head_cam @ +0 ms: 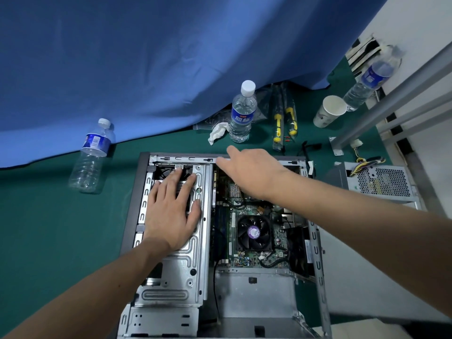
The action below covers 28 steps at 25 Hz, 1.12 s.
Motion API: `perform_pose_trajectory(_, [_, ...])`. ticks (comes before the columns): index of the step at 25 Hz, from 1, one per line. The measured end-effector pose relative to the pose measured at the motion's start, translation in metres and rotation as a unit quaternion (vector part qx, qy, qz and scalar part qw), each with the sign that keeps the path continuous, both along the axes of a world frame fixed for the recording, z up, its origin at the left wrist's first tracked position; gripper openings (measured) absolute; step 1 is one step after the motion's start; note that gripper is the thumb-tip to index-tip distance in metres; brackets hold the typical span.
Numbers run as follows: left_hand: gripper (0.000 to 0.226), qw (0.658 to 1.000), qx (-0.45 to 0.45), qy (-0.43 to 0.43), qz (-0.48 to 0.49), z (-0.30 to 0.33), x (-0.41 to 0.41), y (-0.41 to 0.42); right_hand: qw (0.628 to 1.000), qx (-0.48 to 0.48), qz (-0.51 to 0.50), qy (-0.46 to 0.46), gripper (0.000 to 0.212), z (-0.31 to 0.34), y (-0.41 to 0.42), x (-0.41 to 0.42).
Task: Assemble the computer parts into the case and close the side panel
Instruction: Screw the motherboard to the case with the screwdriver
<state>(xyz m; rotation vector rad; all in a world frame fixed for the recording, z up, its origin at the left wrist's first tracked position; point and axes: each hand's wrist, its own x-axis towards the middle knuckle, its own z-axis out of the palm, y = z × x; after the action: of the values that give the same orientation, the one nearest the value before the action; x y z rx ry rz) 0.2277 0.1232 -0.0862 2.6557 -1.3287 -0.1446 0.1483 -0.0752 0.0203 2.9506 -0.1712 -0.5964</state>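
Note:
An open computer case lies on its side on a green table. Inside it sit a green motherboard with a black CPU fan and, on the left, a silver drive cage. My left hand lies flat on the drive cage with its fingers spread. My right hand reaches over the motherboard, its fingers straight against the case's far top rail. A grey power supply with loose cables stands outside the case at the right.
A lying water bottle is left of the case and an upright one behind it. Yellow-handled screwdrivers, a crumpled tissue and a paper cup lie at the back. Blue cloth hangs behind. A metal frame stands right.

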Motion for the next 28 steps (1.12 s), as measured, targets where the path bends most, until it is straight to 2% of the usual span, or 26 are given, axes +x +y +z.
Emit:
perform_pose_trajectory(2, [0.058, 1.0, 0.003, 0.0, -0.002, 0.0, -0.001, 0.0, 0.999, -0.036, -0.026, -0.013, 0.021, -0.005, 0.004, -0.003])
perform_pose_trajectory(3, [0.058, 1.0, 0.003, 0.001, -0.002, 0.001, -0.001, 0.0, 0.998, -0.039, -0.049, -0.014, 0.019, -0.007, 0.005, -0.002])
perform_pose_trajectory(6, [0.059, 1.0, 0.006, 0.001, 0.0, 0.003, -0.001, 0.0, 0.994, 0.018, -0.105, 0.02, 0.031, -0.008, 0.007, 0.006])
perform_pose_trajectory(9, [0.059, 1.0, 0.013, 0.002, 0.0, 0.004, -0.002, 0.0, 0.994, 0.07, -0.074, 0.035, 0.053, -0.005, 0.007, 0.006])
perform_pose_trajectory(11, [0.059, 1.0, 0.016, 0.002, 0.0, 0.003, -0.001, -0.001, 0.999, 0.027, -0.018, 0.011, 0.04, -0.006, 0.006, 0.006])
perform_pose_trajectory(13, [0.059, 1.0, 0.017, 0.001, -0.001, 0.002, 0.0, 0.0, 0.999, -0.021, -0.022, -0.014, 0.021, -0.009, 0.004, 0.006])
perform_pose_trajectory(15, [0.059, 1.0, 0.019, 0.0, -0.002, 0.003, -0.001, -0.001, 0.997, -0.034, -0.067, -0.008, 0.036, -0.011, 0.002, 0.007])
perform_pose_trajectory(18, [0.06, 1.0, 0.02, 0.005, 0.001, 0.004, -0.001, 0.0, 0.993, 0.051, -0.102, 0.014, 0.032, -0.012, 0.006, 0.009])
perform_pose_trajectory(20, [0.06, 1.0, 0.02, 0.005, 0.001, 0.005, -0.002, 0.0, 0.991, 0.105, -0.085, 0.023, 0.042, -0.009, 0.008, 0.01])
perform_pose_trajectory(22, [0.06, 1.0, 0.018, 0.006, 0.001, 0.006, -0.002, -0.002, 0.997, 0.07, -0.04, -0.001, 0.041, -0.007, 0.009, 0.012])
perform_pose_trajectory(26, [0.059, 1.0, 0.021, 0.006, 0.0, 0.006, -0.002, -0.003, 0.998, -0.038, -0.028, -0.04, 0.011, -0.013, 0.016, 0.017])
perform_pose_trajectory(28, [0.06, 1.0, 0.026, 0.006, -0.001, 0.007, -0.001, -0.002, 0.997, -0.031, -0.062, -0.044, 0.026, -0.019, 0.02, 0.019])
